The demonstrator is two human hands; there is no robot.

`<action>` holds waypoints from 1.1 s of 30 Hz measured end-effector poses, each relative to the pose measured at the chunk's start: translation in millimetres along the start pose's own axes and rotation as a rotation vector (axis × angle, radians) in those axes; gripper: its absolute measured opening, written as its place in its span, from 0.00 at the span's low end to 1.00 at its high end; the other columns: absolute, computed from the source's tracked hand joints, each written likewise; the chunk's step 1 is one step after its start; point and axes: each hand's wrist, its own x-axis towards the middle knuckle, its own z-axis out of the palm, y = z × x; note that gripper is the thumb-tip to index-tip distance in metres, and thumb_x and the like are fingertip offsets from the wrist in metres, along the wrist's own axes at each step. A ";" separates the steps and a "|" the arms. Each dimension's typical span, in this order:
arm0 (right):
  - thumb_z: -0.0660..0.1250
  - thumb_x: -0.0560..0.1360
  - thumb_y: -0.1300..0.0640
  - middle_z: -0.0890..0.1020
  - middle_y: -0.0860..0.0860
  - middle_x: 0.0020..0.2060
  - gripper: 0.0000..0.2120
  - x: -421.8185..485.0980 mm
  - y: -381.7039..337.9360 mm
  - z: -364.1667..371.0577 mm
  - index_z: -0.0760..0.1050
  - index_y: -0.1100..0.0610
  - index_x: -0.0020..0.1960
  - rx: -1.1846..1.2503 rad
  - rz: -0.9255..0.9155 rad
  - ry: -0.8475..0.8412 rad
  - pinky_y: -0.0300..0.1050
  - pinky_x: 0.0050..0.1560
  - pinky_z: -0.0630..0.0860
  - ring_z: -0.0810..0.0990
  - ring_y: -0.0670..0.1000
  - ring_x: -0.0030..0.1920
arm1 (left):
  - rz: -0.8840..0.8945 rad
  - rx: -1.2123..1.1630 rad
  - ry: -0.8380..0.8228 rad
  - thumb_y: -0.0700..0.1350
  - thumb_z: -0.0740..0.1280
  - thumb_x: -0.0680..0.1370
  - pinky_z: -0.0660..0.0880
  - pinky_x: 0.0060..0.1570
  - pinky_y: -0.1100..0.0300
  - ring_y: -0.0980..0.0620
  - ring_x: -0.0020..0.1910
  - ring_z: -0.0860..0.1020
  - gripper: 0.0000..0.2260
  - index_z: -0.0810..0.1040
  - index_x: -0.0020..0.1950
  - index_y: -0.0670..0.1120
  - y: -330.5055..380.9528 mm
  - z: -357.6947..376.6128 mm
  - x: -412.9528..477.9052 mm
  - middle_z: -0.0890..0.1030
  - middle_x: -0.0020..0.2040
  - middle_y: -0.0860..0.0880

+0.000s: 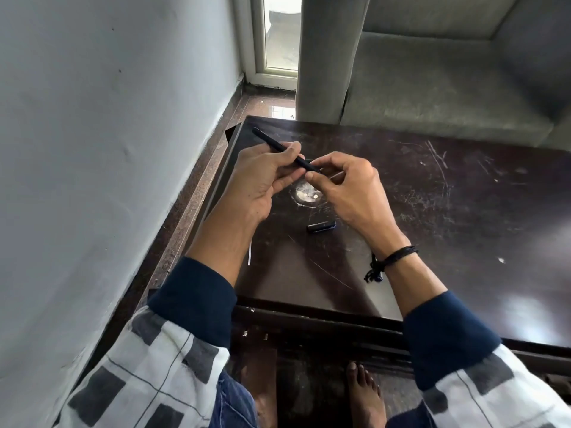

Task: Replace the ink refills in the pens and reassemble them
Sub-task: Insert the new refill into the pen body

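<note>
Scratched dark table; grey wall, sofa beyond — left hand and right hand grip the pen

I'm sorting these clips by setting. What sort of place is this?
Probably a home living room: a grey sofa stands behind a scratched dark table, on a polished stone floor.

No legible txt, brand or no. anywhere. Black pen barrel: too small and blurred to make out any print. Dark cap near middle of counter: nothing readable on it either. Counter top: scratches only, no label.
</note>
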 end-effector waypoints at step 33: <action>0.76 0.76 0.56 0.86 0.54 0.34 0.03 6.3 6.3 -0.8 0.83 0.53 0.44 0.343 0.143 -0.028 0.37 0.37 0.76 0.82 0.47 0.33 | 0.000 -0.002 0.015 0.42 0.71 0.78 0.82 0.47 0.57 0.45 0.47 0.86 0.04 0.78 0.47 0.43 -1.0 -2.2 1.1 0.87 0.46 0.40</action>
